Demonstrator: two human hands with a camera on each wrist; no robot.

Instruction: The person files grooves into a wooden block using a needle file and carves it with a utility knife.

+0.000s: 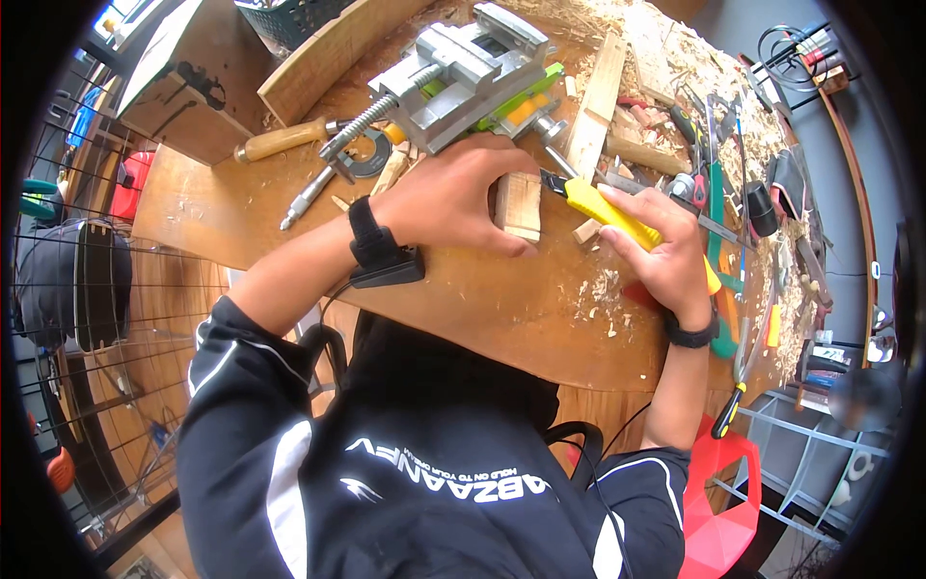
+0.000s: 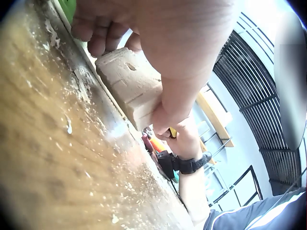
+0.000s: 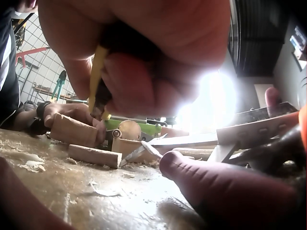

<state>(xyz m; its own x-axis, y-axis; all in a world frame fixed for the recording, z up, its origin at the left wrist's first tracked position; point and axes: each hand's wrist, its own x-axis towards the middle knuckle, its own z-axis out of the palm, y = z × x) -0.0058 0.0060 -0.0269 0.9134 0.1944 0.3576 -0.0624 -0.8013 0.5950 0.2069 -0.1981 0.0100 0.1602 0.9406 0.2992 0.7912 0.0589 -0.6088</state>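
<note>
My left hand [image 1: 446, 198] grips a small squared wooden block [image 1: 519, 207], its thumb along the near side and its fingers round the far side. In the left wrist view the block [image 2: 127, 79] has a small notch and scored lines on its pale face. A yellow utility knife [image 1: 622, 217] is held in my right hand [image 1: 672, 253], its dark tip end pointing left, right at the block's upper right corner. The right wrist view shows curled fingers [image 3: 127, 84] round the knife handle, low over the bench, with the block [image 3: 74, 130] beyond.
A metal vise [image 1: 453, 77] stands behind the left hand, beside a micrometer [image 1: 362, 154] and a wooden-handled tool [image 1: 285, 140]. Wood shavings [image 1: 603, 294], offcuts and several hand tools crowd the right side. The bench [image 1: 463, 314] has a curved front edge near the body.
</note>
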